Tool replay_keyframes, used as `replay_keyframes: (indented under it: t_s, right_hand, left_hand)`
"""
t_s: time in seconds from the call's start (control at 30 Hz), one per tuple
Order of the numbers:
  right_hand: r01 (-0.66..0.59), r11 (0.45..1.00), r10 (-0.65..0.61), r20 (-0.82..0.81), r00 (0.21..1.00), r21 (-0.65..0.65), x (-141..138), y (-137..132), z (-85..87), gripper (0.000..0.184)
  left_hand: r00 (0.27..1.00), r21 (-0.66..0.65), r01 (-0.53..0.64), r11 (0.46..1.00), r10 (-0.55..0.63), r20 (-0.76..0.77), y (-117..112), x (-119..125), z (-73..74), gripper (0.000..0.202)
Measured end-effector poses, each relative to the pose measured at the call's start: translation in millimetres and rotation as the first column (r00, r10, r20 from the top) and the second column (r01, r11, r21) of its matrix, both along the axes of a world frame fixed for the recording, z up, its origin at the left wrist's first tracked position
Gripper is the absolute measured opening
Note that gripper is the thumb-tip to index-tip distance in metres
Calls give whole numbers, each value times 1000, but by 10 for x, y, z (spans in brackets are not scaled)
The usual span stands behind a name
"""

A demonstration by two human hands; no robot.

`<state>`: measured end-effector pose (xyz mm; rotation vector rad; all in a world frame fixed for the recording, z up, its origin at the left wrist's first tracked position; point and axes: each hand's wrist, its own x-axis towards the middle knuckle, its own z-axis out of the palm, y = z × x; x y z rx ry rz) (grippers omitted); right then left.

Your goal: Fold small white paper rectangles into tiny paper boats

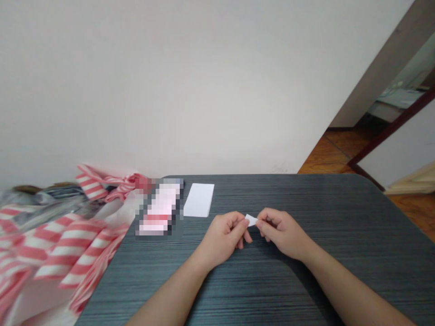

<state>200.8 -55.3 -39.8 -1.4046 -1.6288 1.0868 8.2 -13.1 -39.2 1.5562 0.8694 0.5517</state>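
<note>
A small white piece of paper (251,220) is held just above the dark table, between my two hands. My left hand (226,236) pinches its left end between thumb and fingers. At the opposite end, the thumb and forefinger of my right hand (281,231) are closed on it. Its shape looks small and pointed, and my fingertips cover both ends. Beyond my left hand lies a stack of white paper sheets (199,200), flat on the table and touched by neither hand.
A blurred-out phone-like object (160,208) lies left of the stack on the dark wood-grain table (322,203). Red-and-white striped bags (64,244) are heaped beside the table's left edge. A pale wall (204,90) stands behind; wooden floor (326,151) shows at right.
</note>
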Motion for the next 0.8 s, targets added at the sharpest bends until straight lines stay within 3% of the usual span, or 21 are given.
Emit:
replay_keyframes:
  t_s: [0.1, 0.2, 0.5, 0.8]
  right_hand:
    - [8, 1000, -9, 36, 999, 23, 10, 2, 29, 20]
    - [2, 1000, -3, 62, 998, 23, 12, 4, 49, 23]
    - [13, 1000, -13, -26, 1000, -14, -42, 14, 18, 22]
    - [-39, 998, 32, -131, 991, -50, -54, 9, -47, 12]
  left_hand:
    - [999, -4, -9, 1000, 9, 43, 1, 14, -26, 26]
    - [996, 3, -45, 999, 44, 83, 0, 23, -51, 31]
    - [997, 104, 64, 993, -60, -39, 5, -7, -29, 19]
    - [999, 11, 26, 1000, -26, 25, 18, 5, -36, 18]
